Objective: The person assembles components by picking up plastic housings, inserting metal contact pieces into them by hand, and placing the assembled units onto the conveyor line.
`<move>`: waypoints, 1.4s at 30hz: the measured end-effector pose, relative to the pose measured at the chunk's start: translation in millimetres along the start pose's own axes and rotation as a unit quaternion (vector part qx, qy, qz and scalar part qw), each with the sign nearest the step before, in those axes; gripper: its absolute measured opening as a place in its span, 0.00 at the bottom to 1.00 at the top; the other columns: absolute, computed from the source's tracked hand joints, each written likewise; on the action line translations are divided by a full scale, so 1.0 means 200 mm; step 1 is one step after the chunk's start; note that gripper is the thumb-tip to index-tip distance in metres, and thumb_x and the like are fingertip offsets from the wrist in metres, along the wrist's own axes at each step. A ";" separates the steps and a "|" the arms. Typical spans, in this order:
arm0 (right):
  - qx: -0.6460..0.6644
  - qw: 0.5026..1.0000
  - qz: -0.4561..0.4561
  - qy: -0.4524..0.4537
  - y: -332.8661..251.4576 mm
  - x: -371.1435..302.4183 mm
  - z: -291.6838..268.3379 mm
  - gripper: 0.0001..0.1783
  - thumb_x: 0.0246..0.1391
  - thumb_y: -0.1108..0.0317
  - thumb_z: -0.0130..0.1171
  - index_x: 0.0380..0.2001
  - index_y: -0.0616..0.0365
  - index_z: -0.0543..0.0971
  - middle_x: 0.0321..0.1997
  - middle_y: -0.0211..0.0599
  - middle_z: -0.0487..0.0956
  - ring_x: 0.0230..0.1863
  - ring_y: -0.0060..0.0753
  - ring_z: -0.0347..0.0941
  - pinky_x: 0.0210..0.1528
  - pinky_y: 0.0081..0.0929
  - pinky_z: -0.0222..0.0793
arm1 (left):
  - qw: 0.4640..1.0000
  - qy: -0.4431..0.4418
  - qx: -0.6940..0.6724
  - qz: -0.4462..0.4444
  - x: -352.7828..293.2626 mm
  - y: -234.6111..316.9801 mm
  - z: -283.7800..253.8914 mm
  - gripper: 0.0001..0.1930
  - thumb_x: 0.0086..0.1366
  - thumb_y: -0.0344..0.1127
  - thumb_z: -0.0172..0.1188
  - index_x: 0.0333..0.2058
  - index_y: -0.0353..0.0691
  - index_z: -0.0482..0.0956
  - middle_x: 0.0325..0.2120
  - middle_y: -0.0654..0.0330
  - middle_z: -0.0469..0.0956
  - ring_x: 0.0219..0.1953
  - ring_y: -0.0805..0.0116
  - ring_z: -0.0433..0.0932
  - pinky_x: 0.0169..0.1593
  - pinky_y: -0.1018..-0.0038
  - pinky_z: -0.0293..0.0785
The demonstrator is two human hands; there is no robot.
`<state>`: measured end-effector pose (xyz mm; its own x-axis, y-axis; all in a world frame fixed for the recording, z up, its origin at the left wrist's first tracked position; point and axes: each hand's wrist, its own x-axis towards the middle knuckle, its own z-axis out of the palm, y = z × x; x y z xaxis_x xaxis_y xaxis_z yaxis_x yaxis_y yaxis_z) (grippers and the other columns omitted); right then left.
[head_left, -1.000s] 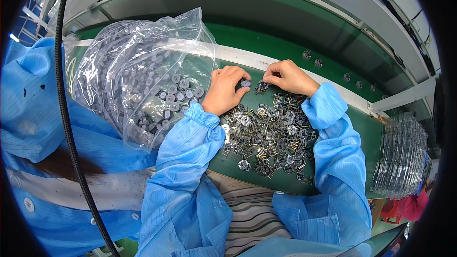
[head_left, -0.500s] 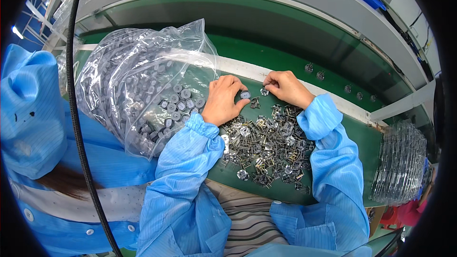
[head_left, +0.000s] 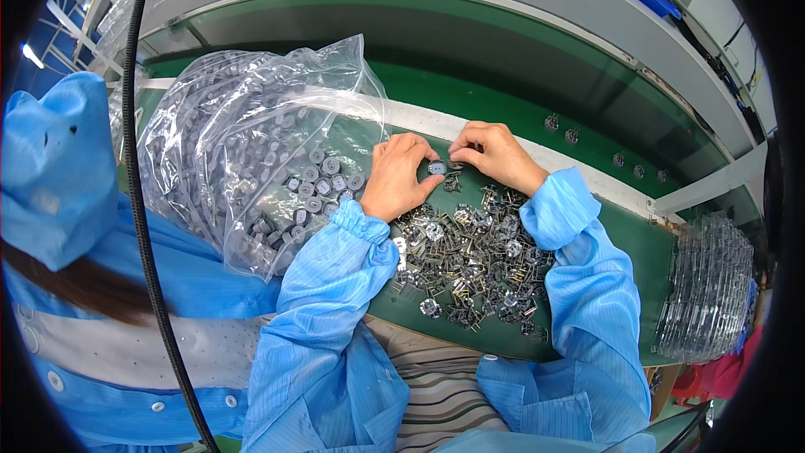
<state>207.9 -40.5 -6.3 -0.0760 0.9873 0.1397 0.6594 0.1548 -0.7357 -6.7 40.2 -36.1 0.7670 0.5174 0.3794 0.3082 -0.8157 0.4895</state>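
My left hand (head_left: 392,176) is closed on a small grey round cap (head_left: 437,167), held between thumb and fingers with its squarish recess showing. Close by on the right, my right hand (head_left: 496,155) pinches a small metal pin part, mostly hidden by the fingertips. A gap too narrow to judge lies between that part and the cap. Just below them a loose pin part (head_left: 453,180) rests on the green table. A heap of metal pin parts (head_left: 470,252) spreads between my forearms.
A clear plastic bag (head_left: 251,143) of grey caps lies open at the left. Beyond a white rail (head_left: 587,162), several pin parts (head_left: 572,136) sit on a green belt. Stacked clear trays (head_left: 704,285) stand at right. A person in blue (head_left: 59,176) is at far left; a black cable (head_left: 142,226) hangs in front.
My right hand has moved left with its pin part, up beside the cap in my left hand. The left hand keeps its hold. The neighbouring person's head has shifted.
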 end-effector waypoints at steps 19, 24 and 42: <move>-0.138 0.978 -0.148 0.046 -0.03 0.06 0.14 0.09 0.50 0.71 0.66 0.33 0.64 0.79 0.33 0.44 0.79 0.42 0.48 0.76 0.45 0.40 0.74 | 0.999 -0.007 -0.034 -0.005 0.01 -0.05 -0.01 0.22 0.48 0.38 0.77 0.42 0.42 0.80 0.44 0.61 0.77 0.53 0.56 0.73 0.55 0.60 0.63; -0.015 1.000 -0.015 -0.001 -0.03 0.03 0.11 0.16 0.50 0.66 0.69 0.38 0.65 0.79 0.35 0.48 0.80 0.39 0.46 0.79 0.42 0.39 0.75 | 0.996 0.016 -0.022 -0.080 -0.03 -0.05 -0.08 0.25 0.49 0.40 0.77 0.45 0.46 0.79 0.41 0.61 0.75 0.51 0.54 0.72 0.53 0.59 0.64; -0.256 0.949 0.095 0.159 0.39 0.03 -0.29 0.15 0.46 0.67 0.66 0.35 0.67 0.83 0.41 0.56 0.78 0.48 0.58 0.76 0.52 0.48 0.72 | 0.991 0.042 -0.037 -0.120 0.00 -0.06 -0.11 0.27 0.45 0.36 0.79 0.42 0.39 0.77 0.37 0.53 0.80 0.44 0.55 0.81 0.44 0.57 0.73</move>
<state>302.7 -24.5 -23.8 0.2563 0.9221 0.2900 0.9220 -0.1431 -0.3597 -23.4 55.8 -25.5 0.6260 0.7167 0.3072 0.4314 -0.6465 0.6292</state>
